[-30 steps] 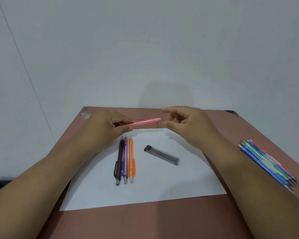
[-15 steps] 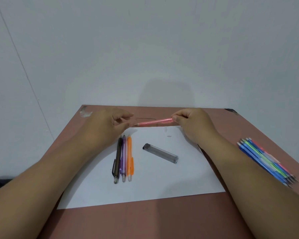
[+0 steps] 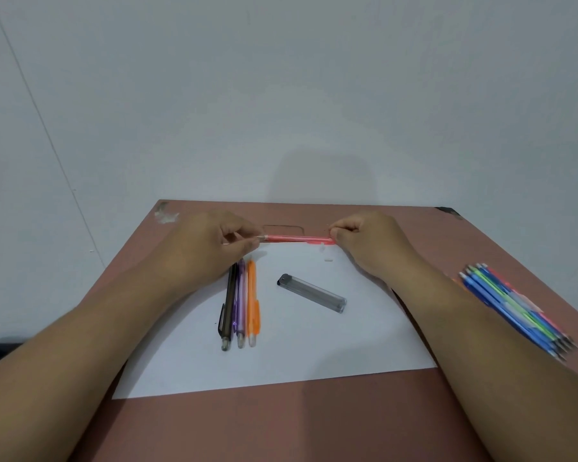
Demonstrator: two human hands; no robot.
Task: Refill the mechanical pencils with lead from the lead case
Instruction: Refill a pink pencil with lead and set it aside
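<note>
Both hands, left (image 3: 211, 248) and right (image 3: 364, 243), pinch the pink pencil (image 3: 296, 239), its two ends hidden by fingers.

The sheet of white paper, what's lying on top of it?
On the white paper lie three pencils side by side, black, purple and orange, plus the grey lead case and two tiny white bits. Both forearms hide its side edges.

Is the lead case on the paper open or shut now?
Shut, as far as visible: the lead case lies flat on the white paper, dark cap in place on its far-left end, neither hand touching it.
</note>
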